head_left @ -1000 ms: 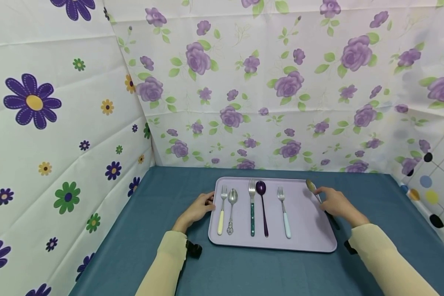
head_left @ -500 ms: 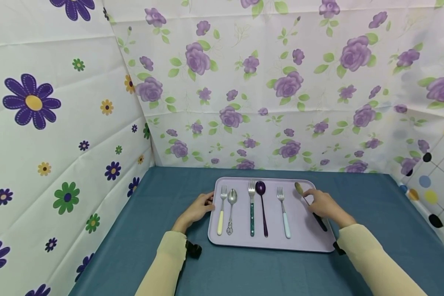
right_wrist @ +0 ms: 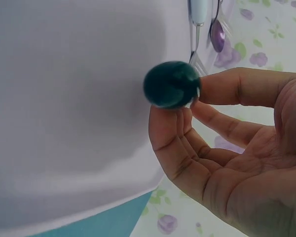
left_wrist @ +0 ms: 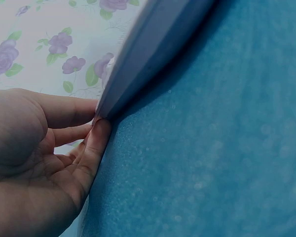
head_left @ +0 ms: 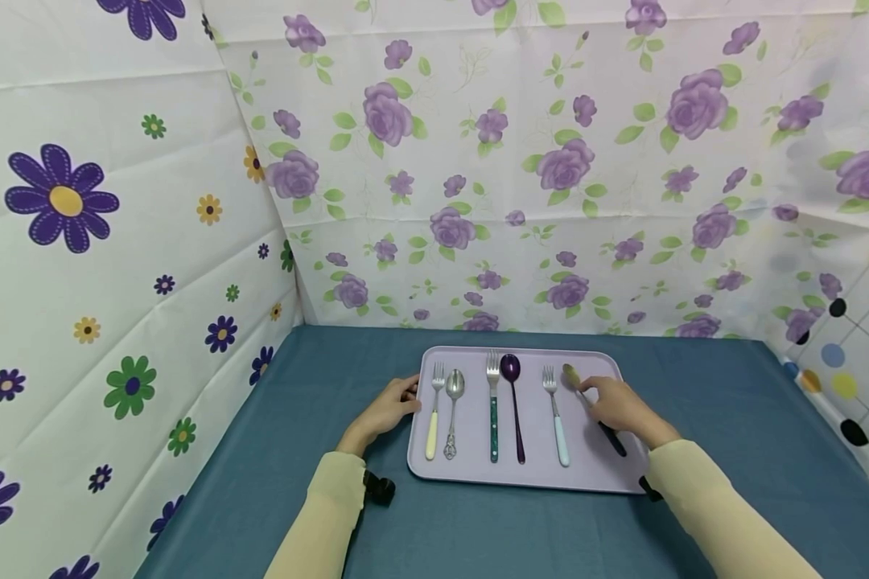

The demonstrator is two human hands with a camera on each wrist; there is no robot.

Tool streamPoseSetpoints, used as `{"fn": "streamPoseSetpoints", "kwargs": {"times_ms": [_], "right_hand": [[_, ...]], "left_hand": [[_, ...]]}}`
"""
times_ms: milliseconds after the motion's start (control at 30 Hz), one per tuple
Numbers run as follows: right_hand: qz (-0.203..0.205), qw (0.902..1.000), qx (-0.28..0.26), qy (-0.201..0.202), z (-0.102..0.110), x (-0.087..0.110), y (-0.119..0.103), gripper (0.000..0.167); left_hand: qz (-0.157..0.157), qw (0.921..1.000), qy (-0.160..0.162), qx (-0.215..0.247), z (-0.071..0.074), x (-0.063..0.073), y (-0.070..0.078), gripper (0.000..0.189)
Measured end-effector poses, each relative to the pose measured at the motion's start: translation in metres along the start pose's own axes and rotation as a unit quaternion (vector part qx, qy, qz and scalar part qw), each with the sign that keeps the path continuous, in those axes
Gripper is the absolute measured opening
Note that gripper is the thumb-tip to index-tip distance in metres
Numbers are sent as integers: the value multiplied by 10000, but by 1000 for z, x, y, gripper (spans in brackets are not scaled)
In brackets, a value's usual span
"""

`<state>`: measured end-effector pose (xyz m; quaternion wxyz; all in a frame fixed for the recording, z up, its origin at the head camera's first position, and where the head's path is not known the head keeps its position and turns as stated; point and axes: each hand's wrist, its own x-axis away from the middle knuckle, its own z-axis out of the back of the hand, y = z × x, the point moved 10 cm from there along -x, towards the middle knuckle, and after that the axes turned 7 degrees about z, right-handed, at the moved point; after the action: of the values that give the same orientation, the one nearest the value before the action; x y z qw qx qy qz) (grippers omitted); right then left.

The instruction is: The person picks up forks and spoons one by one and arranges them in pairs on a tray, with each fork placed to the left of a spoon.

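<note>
A pale lilac tray [head_left: 536, 426] lies on the blue cloth. My left hand [head_left: 384, 408] is at its left edge; in the left wrist view the thumb and fingers pinch the tray's rim [left_wrist: 138, 64]. Above the tray's right part, my right hand [head_left: 620, 408] pinches a spoon with a gold-toned bowl [head_left: 571, 375] and a dark green handle [right_wrist: 170, 85]. The spoon slants, bowl toward the back left. Just left of it lies a fork with a pale blue handle [head_left: 561, 441]. Whether the spoon touches the tray cannot be told.
Left on the tray lie a fork with a yellow handle [head_left: 431, 436], a silver spoon [head_left: 455, 384], a fork with a green handle [head_left: 494, 426] and a dark purple spoon [head_left: 510, 368]. Floral sheets [head_left: 456, 229] hang behind and at the sides of the blue-covered table [head_left: 478, 531].
My right hand has carried the spoon leftward, from over the tray's right edge to near the pale blue fork. My left hand and the tray have stayed put.
</note>
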<state>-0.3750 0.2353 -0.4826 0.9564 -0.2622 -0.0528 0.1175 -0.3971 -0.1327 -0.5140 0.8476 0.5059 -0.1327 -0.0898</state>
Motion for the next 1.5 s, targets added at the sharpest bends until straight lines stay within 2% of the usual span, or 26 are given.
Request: {"fn": "streamPoseSetpoints", "kwargs": {"times_ms": [300, 767, 1033, 1200, 1367, 1500], "right_hand": [[-84, 9997, 211, -87, -6, -3, -5, 51], [-445, 9988, 82, -163, -17, -3, -11, 54], [-534, 9983, 21, -209, -17, -3, -17, 50], [-558, 9983, 30, -154, -17, -2, -21, 43], [-520, 9985, 83, -136, -18, -2, -23, 23], [-552, 9983, 143, -152, -20, -3, -22, 19]], "left_hand": [[37, 10000, 11, -27, -1, 0, -1, 59], [-29, 10000, -63, -16, -1, 0, -1, 59], [80, 9999, -34, -67, 1, -1, -2, 60], [28, 10000, -50, -24, 1, -2, -1, 60], [47, 10000, -24, 0, 1, -2, -1, 60], [22, 10000, -18, -45, 1, -2, 0, 59]]}}
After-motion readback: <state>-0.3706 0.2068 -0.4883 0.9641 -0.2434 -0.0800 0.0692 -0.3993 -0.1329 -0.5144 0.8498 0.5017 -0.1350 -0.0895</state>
